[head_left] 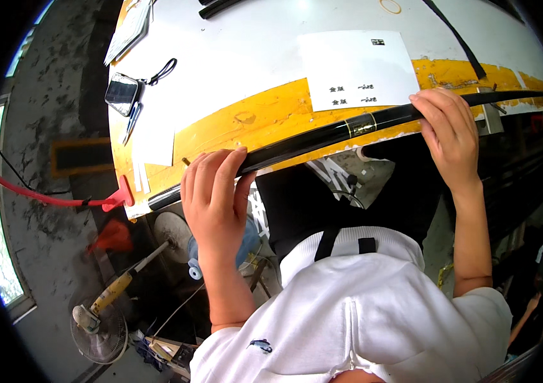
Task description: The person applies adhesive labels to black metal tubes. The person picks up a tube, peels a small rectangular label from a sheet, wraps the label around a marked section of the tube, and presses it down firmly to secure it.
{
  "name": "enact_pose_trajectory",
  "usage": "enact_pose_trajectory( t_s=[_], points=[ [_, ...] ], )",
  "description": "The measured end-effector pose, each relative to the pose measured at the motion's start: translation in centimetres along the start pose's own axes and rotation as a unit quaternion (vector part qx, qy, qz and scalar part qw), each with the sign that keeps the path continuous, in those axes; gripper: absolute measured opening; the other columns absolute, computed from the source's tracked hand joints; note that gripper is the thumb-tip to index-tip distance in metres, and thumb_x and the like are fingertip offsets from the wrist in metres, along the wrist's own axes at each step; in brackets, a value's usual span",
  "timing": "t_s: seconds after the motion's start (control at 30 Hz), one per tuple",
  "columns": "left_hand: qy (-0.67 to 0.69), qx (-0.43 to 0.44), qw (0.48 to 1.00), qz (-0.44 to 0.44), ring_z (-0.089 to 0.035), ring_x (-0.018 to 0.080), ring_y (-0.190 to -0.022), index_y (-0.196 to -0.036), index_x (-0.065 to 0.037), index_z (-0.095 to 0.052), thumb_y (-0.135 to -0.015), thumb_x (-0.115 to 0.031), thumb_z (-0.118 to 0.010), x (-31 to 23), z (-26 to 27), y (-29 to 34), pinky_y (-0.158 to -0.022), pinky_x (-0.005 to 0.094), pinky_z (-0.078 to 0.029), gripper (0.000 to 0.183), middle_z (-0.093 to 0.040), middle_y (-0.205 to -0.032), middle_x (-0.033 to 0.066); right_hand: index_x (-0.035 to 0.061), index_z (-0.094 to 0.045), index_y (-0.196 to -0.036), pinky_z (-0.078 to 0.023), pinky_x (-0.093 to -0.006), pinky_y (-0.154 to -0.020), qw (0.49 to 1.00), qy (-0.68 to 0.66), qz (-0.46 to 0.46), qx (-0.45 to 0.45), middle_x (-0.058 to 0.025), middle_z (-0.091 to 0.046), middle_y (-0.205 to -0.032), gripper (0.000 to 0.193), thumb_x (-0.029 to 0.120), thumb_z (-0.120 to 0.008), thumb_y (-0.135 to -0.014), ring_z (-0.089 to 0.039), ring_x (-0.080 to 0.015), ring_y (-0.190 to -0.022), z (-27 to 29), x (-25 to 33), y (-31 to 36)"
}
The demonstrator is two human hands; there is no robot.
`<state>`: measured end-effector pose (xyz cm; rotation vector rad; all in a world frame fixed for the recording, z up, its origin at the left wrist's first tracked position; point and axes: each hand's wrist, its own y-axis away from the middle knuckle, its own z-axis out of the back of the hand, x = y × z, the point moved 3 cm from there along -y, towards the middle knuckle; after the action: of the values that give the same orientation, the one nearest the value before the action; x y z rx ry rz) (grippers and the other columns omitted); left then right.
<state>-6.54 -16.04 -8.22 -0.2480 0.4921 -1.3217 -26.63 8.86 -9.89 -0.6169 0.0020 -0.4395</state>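
Note:
A long, glossy black fishing rod (pixel 310 139) lies along the near edge of the table, between my two hands. Gold rings frame a patch of gold print on its middle part. My left hand (pixel 214 191) is wrapped over the rod near its left end, thumb below. Toward the right, my right hand (pixel 447 131) grips it from above with bent fingers, and the dark length continues past that hand. Just behind the rod, a white sheet (pixel 361 64) with small black and dark printed marks lies flat on the table.
A phone-like device (pixel 123 94) with a strap and a pen (pixel 132 123) lie at the table's left. A red T-shaped piece (pixel 117 196) sits at the left corner. A metal bracket (pixel 491 118) is on the right edge. A fan (pixel 99 329) stands lower left.

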Motion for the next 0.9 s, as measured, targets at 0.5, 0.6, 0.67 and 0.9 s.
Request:
enact_pose_trajectory(
  t_s=[0.5,0.6,0.67,0.9],
  points=[
    [0.003,-0.011,1.0,-0.025,-0.061,0.0235,-0.1,-0.116,-0.013,-0.066,-0.083,-0.017,-0.071,1.5,-1.4,0.3,-0.1,0.0427,-0.042,0.034,-0.065,-0.103,0.0035,0.0074,-0.064,-0.12,-0.048,-0.0389,-0.1,0.998,0.047,-0.018,0.037,-0.0067,-0.065,-0.118,0.045,-0.009,-0.066,-0.079,-0.061,-0.0262,-0.113,-1.3,0.3,0.6],
    [0.009,-0.003,1.0,-0.018,-0.061,0.0233,-0.101,-0.116,-0.013,-0.066,-0.083,-0.016,-0.071,1.9,-2.0,0.5,-0.1,0.0432,-0.042,0.034,-0.065,-0.104,0.0035,0.0072,-0.065,-0.12,-0.048,-0.0386,-0.1,0.998,0.04,-0.021,0.048,-0.0068,-0.065,-0.119,0.045,-0.01,-0.066,-0.079,-0.061,-0.0256,-0.113,-1.7,0.3,0.7],
    [0.013,0.0,1.0,-0.006,-0.061,0.0231,-0.101,-0.116,-0.013,-0.067,-0.083,-0.016,-0.071,2.1,-2.3,0.6,-0.1,0.0432,-0.043,0.034,-0.065,-0.105,0.0037,0.0073,-0.065,-0.121,-0.048,-0.0383,-0.101,0.997,0.039,-0.024,0.059,-0.0069,-0.065,-0.12,0.045,-0.009,-0.066,-0.079,-0.06,-0.0253,-0.114,-2.0,0.3,0.9],
    [0.011,-0.04,0.998,-0.052,-0.062,0.02,-0.099,-0.115,-0.028,-0.072,-0.08,-0.014,-0.068,1.7,-3.4,1.1,-0.093,0.0407,-0.047,0.038,-0.066,-0.107,0.0018,0.0077,-0.064,-0.124,-0.046,-0.0373,-0.104,0.996,0.015,-0.03,0.079,-0.0069,-0.064,-0.124,0.046,-0.009,-0.064,-0.081,-0.059,-0.0241,-0.119,-2.3,-0.1,1.5]
  ],
)
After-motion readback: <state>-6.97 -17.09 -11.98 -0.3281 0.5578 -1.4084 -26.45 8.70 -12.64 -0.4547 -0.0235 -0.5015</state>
